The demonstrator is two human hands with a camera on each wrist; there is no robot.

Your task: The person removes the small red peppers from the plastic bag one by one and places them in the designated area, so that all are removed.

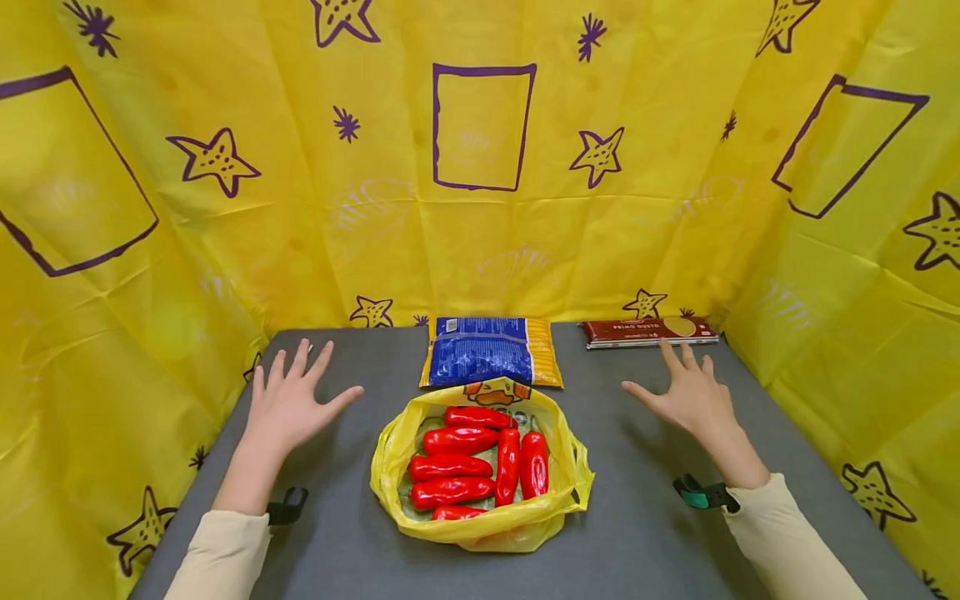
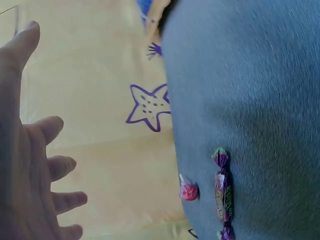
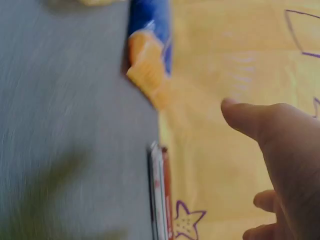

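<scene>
The yellow plastic bag (image 1: 482, 483) lies open on the grey table (image 1: 645, 533), between the two hands, and holds a heap of red peppers (image 1: 476, 467). A printed figure shows on the bag's far rim, with no legible writing.

Just behind the bag, touching its far edge, lies a blue and orange packet (image 1: 491, 350) covered in fine white print too small to read. Behind the bag and to its right, against the yellow backdrop (image 1: 480, 167), lies a flat dark red pasta box (image 1: 649, 331); its white lettering is blurred, though it seems to read something like "Primo Gusto".

The left hand (image 1: 288, 404) hovers left of the bag, palm down, fingers straight and spread wide, holding nothing. The left wrist view shows it raised off the table, with two wrapped sweets (image 2: 222, 192) and a small red one (image 2: 188, 191) on the grey surface beside it. The right hand (image 1: 693, 392) mirrors it right of the bag, palm down, fingers spread and empty, near the pasta box. Both arms wear cream sleeves (image 1: 225, 550), with a clip at each wrist. The backdrop carries purple stars and rectangles.
</scene>
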